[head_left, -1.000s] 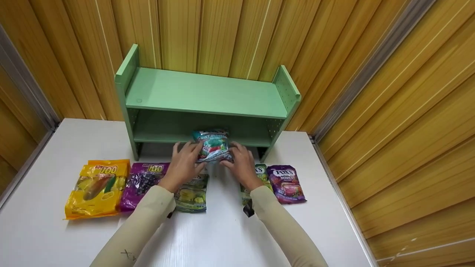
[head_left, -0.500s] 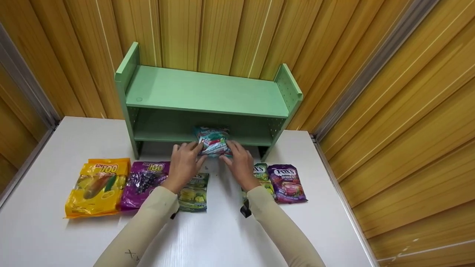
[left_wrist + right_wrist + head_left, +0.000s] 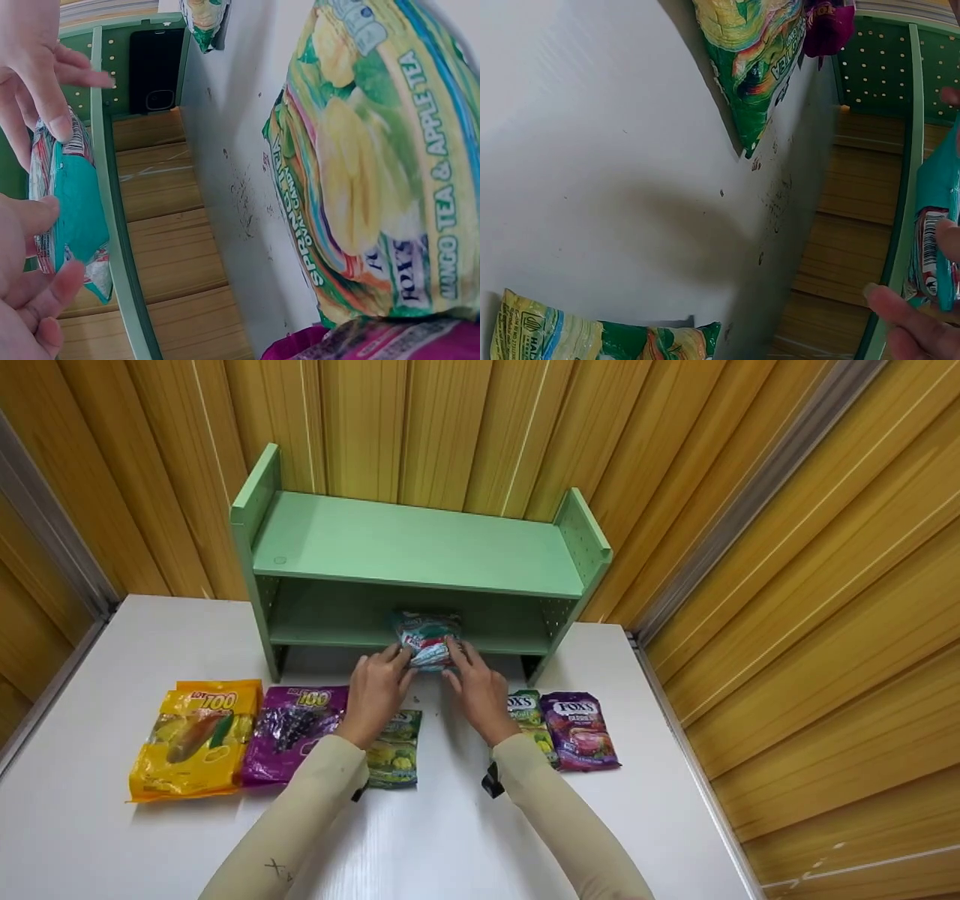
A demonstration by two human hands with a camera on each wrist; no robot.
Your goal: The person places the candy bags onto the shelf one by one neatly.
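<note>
Over the person's head, I see the teal candy bag [image 3: 426, 641] at the front edge of the lower board [image 3: 322, 638] of the green shelf [image 3: 412, 547], near its middle. The left hand [image 3: 377, 694] and right hand [image 3: 480, 694] meet it from both sides, probably to keep a soft packet straight. On the surface [image 3: 420, 847], the yellow bag [image 3: 193, 742], purple bag [image 3: 289, 735] and left green bag [image 3: 395, 750] lie toward the left edge, the right green bag [image 3: 538, 727] and berries bag [image 3: 581, 731] toward the right; that split seems to give 2 arms room.

From the left wrist, the left hand is loosely spread, a fingertip against the packet; I'd call that pushing, as nothing looks pinched.

From the right wrist, the right hand is spread too, 1 fingertip touching the packet and another digit standing apart, so it presses rather than grips.
</note>
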